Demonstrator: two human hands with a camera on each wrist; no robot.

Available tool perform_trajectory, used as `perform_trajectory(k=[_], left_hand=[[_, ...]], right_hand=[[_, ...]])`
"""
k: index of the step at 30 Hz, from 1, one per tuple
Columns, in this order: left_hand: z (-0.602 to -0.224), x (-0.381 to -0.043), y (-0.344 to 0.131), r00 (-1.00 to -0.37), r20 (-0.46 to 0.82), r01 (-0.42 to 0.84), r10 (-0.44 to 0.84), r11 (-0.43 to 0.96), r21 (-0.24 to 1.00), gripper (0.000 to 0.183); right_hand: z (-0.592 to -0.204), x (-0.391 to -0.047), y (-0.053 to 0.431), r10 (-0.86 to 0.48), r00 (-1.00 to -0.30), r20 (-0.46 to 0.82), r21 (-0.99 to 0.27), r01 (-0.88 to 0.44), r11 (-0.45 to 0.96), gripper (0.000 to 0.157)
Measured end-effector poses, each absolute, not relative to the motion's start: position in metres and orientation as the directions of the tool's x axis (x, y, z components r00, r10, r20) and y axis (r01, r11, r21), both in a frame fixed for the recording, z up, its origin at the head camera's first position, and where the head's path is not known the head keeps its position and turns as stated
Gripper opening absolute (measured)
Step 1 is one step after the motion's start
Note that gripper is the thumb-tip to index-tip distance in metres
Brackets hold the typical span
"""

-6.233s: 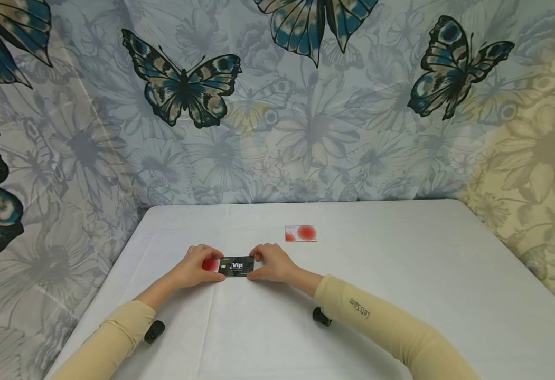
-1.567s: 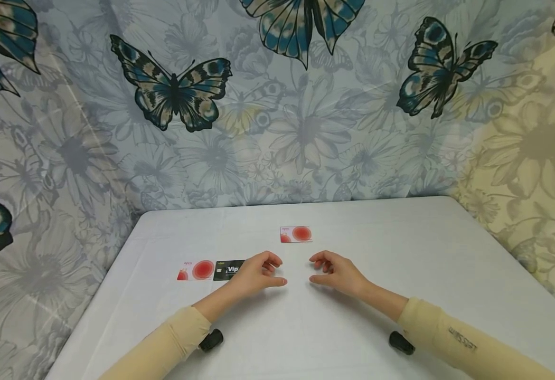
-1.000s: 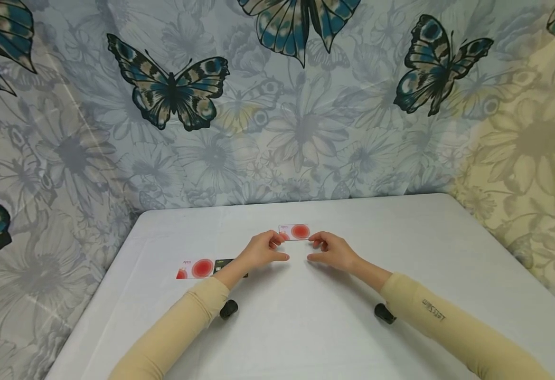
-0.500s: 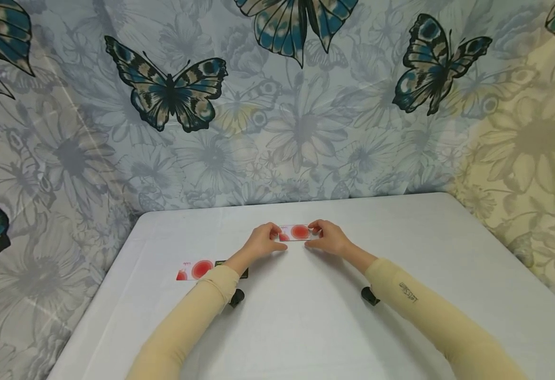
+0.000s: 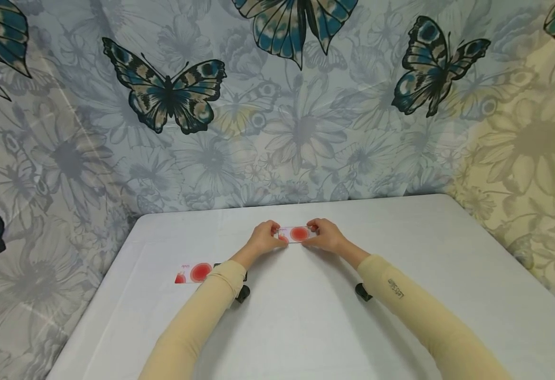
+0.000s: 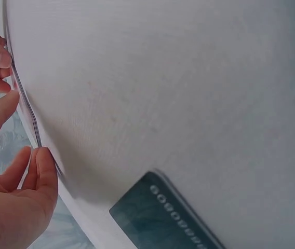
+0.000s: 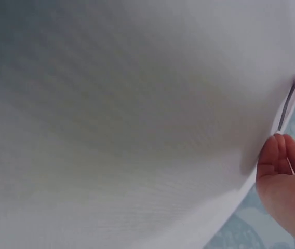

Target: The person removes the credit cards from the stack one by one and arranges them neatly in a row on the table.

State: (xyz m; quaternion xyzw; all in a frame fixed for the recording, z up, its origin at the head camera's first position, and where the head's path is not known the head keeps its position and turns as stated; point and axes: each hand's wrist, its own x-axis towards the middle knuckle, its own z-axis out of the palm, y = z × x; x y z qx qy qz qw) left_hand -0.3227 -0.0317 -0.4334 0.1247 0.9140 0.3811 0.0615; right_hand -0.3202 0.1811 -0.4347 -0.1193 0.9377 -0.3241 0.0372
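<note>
A white card with red circles (image 5: 297, 234) is at the back middle of the table. My left hand (image 5: 261, 238) pinches its left end and my right hand (image 5: 327, 236) its right end, thumbs on the near edge. In both wrist views the card shows nearly edge-on, as a thin dark line. Nearer and to the left lies another red and white card (image 5: 196, 273). Beside it is a black card (image 6: 160, 215), mostly covered by my left forearm in the head view; raised digits show on it in the left wrist view.
A white cloth covers the table (image 5: 306, 327). Behind it hangs a butterfly-patterned fabric (image 5: 301, 137), close to the table's back edge. Black devices (image 5: 242, 293) sit under both wrists.
Both hands let go of the black card, which now lies right of the left red and white card. They moved to the back and took hold of the farther card's ends.
</note>
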Motion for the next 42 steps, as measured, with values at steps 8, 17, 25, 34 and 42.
perform_trajectory(k=[8,17,25,34,42], left_hand=[[-0.4316,-0.3229,-0.0292,-0.958,-0.067,0.156,0.278,0.705,0.692,0.052],[-0.4315,-0.3221,-0.0309,-0.957,-0.063,0.169,0.284,0.718,0.676,0.051],[-0.4312,-0.3243,-0.0324,-0.95,-0.047,0.2,0.309,0.718,0.667,0.049],[-0.4334,-0.3273,-0.0346,-0.948,0.002,0.232,0.319,0.685,0.691,0.05],[-0.4326,-0.3255,-0.0371,-0.952,0.042,0.233,0.305,0.626,0.744,0.052]], right_hand=[[-0.438,-0.3214,0.1818,-0.258,-0.966,-0.012,-0.597,-0.2,0.776,0.054],[-0.4411,-0.32,0.184,-0.275,-0.961,0.005,-0.604,-0.222,0.765,0.05],[-0.4407,-0.3175,0.185,-0.292,-0.955,0.042,-0.613,-0.256,0.748,0.047],[-0.4397,-0.3177,0.1863,-0.295,-0.953,0.075,-0.619,-0.276,0.735,0.049],[-0.4398,-0.3145,0.1856,-0.281,-0.946,0.164,-0.659,-0.316,0.683,0.051]])
